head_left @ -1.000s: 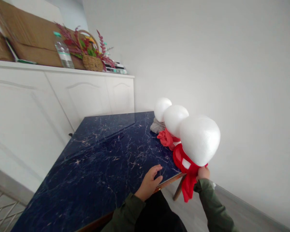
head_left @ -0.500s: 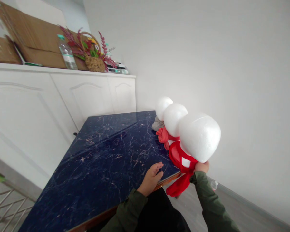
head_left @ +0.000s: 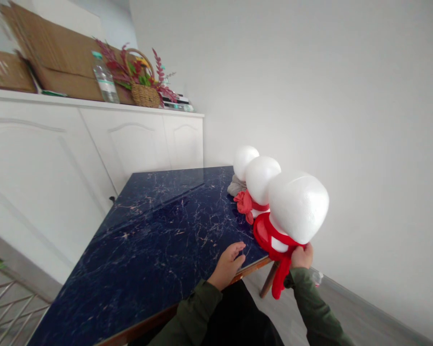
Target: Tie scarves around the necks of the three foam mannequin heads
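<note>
Hanging end of the red cloth (head_left: 282, 262) had swung since half a second earlier, from a slant toward 8 o'clock to an almost plumb drop between 6 and 7, beside the table leg (head_left: 269, 280). Right hand (head_left: 302, 255) at 4 o'clock of the view: fingers curled in on the cloth just under the nearest white form (head_left: 299, 204); far side of the grip hidden. Left hand (head_left: 231, 262) just short of 6 o'clock, by the table's near edge: fingers loosely bent, thumb well apart, nothing held; contact with the top could not be told. Red cloth looped round the base of the nearest form, which stood at the right edge of the blue table (head_left: 159, 230). From it, a row ran toward 10 o'clock: middle white form (head_left: 262, 178), coral cloth (head_left: 244, 203) bunched at its 7 to 8 o'clock side, then far white form (head_left: 246, 161) with grey cloth (head_left: 235, 186) at 7 o'clock. White cabinet (head_left: 137, 144) at 9 to 10 o'clock bore a bottle (head_left: 106, 81) and a wicker basket (head_left: 145, 96).
</note>
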### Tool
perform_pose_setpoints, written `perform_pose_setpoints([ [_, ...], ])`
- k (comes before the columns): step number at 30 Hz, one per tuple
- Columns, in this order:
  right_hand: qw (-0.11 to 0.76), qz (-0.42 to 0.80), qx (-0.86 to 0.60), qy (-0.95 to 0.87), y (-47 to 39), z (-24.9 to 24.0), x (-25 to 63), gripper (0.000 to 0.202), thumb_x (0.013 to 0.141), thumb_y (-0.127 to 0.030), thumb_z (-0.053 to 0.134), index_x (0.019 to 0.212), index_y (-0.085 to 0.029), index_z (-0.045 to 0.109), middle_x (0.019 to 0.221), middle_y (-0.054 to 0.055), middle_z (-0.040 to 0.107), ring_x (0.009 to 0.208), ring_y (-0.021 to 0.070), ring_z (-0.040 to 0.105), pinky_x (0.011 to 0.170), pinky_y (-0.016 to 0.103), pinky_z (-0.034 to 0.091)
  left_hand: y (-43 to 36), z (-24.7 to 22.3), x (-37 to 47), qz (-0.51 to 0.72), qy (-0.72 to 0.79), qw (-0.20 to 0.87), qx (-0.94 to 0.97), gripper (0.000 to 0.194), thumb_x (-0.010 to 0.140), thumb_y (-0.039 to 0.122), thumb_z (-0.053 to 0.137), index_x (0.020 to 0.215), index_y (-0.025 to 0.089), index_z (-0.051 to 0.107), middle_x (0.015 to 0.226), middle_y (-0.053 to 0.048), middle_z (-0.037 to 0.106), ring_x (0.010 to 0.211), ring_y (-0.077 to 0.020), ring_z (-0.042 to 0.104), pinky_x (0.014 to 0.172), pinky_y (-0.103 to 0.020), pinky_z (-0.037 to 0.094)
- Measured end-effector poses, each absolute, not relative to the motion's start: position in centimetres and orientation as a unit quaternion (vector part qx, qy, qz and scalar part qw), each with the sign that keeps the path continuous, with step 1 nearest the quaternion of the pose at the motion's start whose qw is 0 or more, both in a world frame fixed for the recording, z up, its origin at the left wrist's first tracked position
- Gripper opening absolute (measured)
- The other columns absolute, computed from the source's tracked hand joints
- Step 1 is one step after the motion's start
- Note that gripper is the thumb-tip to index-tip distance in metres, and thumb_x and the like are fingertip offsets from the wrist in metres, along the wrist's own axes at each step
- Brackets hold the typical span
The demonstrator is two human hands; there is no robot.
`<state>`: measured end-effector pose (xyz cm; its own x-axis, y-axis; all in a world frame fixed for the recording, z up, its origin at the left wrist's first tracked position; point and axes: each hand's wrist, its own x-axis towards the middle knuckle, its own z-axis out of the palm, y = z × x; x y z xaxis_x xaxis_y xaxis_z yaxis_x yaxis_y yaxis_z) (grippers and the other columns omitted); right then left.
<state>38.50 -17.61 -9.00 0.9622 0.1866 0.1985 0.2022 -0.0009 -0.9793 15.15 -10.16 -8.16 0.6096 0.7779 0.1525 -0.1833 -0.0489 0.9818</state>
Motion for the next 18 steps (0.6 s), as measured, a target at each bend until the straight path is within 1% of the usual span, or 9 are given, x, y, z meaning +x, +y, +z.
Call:
perform_pose_setpoints([
  [3,0.671,-0.039,-0.729,-0.132,-18.5,-9.2,37.7,0.042,0.061,-0.026,0.044,0.099,-0.01,0.052,0.085,0.007,0.058,0.081,0.0198,0.051,0.071,0.03,0.04,-10.2,-8.1,15.1,0.371,0.241,0.644,0.624,0.035,0.069,0.012,0.054,0.104,0.015,0.054,0.114,-0.012,0.053,0.108,-0.0197,0.047,0.099,-0.037,0.029],
  [8,0.631,-0.078,-0.751,-0.176,-19.5,-10.6,36.7,0.05,0.061,-0.03,0.049,0.107,-0.01,0.048,0.092,0.009,0.056,0.09,0.0236,0.05,0.079,0.034,0.039,-10.2,-7.9,15.2,0.369,0.24,0.646,0.623,0.036,0.069,0.012,0.055,0.104,0.014,0.054,0.114,-0.012,0.053,0.109,-0.0197,0.047,0.099,-0.037,0.029],
  [12,0.597,-0.194,-0.743,-0.231,-20.5,-11.4,34.3,0.056,0.06,-0.03,0.051,0.111,-0.009,0.044,0.107,0.015,0.048,0.105,0.0286,0.04,0.09,0.043,0.03,-10.4,-7.8,15.1,0.371,0.237,0.654,0.616,0.035,0.068,0.013,0.055,0.103,0.015,0.054,0.113,-0.012,0.054,0.108,-0.0192,0.047,0.099,-0.036,0.029],
  [14,0.589,-0.225,-0.714,-0.304,-21.1,-11.0,32.1,0.049,0.062,-0.029,0.051,0.107,-0.008,0.047,0.109,0.016,0.046,0.108,0.0291,0.037,0.092,0.047,0.027,-10.5,-7.6,14.5,0.364,0.238,0.661,0.611,0.033,0.068,0.013,0.056,0.102,0.015,0.055,0.112,-0.011,0.055,0.108,-0.0196,0.048,0.097,-0.036,0.03],
  [15,0.588,-0.202,-0.695,-0.362,-21.2,-10.4,30.8,0.042,0.064,-0.027,0.05,0.102,-0.01,0.05,0.107,0.015,0.048,0.107,0.0278,0.039,0.091,0.046,0.028,-10.5,-7.4,13.9,0.356,0.239,0.664,0.613,0.032,0.068,0.013,0.056,0.1,0.015,0.056,0.111,-0.011,0.055,0.106,-0.0199,0.049,0.096,-0.036,0.032],
  [16,0.583,-0.15,-0.672,-0.43,-21.2,-9.7,29.4,0.031,0.067,-0.025,0.049,0.095,-0.013,0.054,0.103,0.013,0.05,0.103,0.0257,0.042,0.09,0.044,0.03,-10.4,-7.3,13.3,0.345,0.239,0.665,0.618,0.03,0.068,0.014,0.056,0.099,0.015,0.057,0.108,-0.011,0.056,0.104,-0.02,0.05,0.094,-0.035,0.034],
  [18,0.556,0.011,-0.617,-0.557,-20.1,-7.9,26.6,0.016,0.072,-0.022,0.047,0.083,-0.019,0.058,0.091,0.009,0.055,0.091,0.0209,0.049,0.084,0.038,0.036,-9.6,-6.8,11.6,0.317,0.244,0.664,0.631,0.027,0.069,0.018,0.057,0.095,0.016,0.059,0.102,-0.009,0.059,0.098,-0.02,0.053,0.089,-0.034,0.038],
])
